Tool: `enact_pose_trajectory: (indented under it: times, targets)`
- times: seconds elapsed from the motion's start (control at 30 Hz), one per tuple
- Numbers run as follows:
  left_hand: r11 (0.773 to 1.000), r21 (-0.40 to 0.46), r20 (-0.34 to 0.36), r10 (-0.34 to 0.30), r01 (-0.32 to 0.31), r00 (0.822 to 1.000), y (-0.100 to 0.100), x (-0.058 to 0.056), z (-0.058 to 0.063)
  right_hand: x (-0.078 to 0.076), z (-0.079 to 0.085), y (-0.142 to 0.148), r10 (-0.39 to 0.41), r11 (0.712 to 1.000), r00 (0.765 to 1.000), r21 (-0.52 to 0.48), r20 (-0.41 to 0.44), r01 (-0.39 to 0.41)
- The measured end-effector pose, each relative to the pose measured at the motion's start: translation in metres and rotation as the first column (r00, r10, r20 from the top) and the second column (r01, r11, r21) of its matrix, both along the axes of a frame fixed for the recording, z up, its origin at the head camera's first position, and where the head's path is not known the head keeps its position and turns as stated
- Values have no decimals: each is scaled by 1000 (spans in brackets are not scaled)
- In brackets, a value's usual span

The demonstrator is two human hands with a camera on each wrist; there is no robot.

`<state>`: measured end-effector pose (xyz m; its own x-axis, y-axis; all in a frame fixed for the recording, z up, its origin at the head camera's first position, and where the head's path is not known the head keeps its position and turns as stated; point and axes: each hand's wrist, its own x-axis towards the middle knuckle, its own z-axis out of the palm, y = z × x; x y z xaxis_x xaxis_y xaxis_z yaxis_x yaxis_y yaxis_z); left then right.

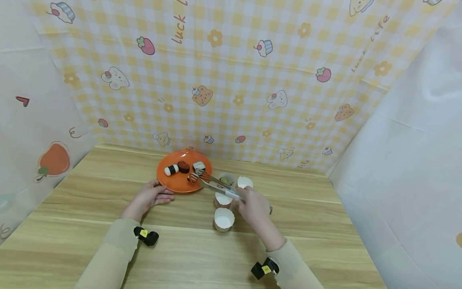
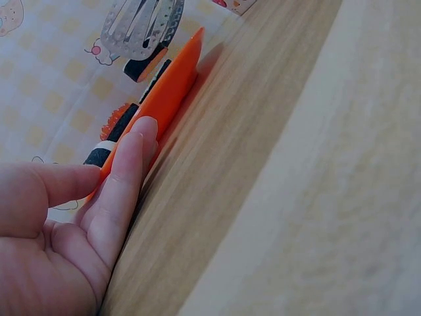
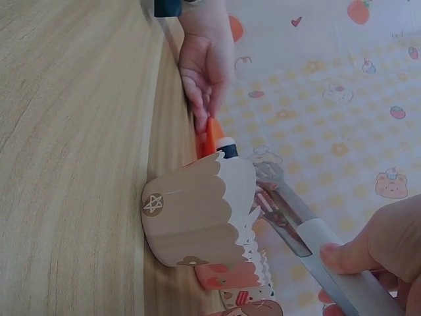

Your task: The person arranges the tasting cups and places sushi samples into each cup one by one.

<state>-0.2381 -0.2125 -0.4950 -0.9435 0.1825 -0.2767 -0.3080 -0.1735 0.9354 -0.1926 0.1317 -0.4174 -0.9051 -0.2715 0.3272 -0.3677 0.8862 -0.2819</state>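
Note:
My left hand [image 1: 153,194] pinches the near left rim of an orange plate [image 1: 177,187], thumb at the upper edge and fingers beneath. On the plate sit several toy sushi pieces: a white one with a black band [image 1: 171,170], a red-topped roll [image 1: 183,167] and a white-topped piece [image 1: 199,166]. My right hand [image 1: 252,204] grips metal tongs [image 1: 216,186] by their pale handle, and their slotted heads reach over the plate's right side. A black-and-orange sushi piece [image 2: 143,64] shows right at the tong heads in the left wrist view.
Paper baking cups stand right of the plate: a near cup [image 1: 224,219], a middle cup [image 1: 223,200] partly under the tongs, and a back right cup [image 1: 245,182]. Another cup [image 1: 226,176] holds something yellow-green. A checked cloth [image 1: 234,120] hangs behind the wooden table [image 1: 173,257].

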Motion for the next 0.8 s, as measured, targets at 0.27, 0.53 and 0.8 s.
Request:
enact_pose_trajectory:
  times: [0.27,0.53,0.8]
  targets:
    - [1000,-3,2,2,-2,1000,0,0,0,4,1,5,-12,1000,1000,-6,4,12]
    - [1000,-11,1,6,-6,1000,0,1,-1,7,1,11,-27,1000,1000,-7,-12,27]
    - [1000,-7,0,5,-5,1000,0,0,0,13,4,16,-20,999,999,-40,-35,19]
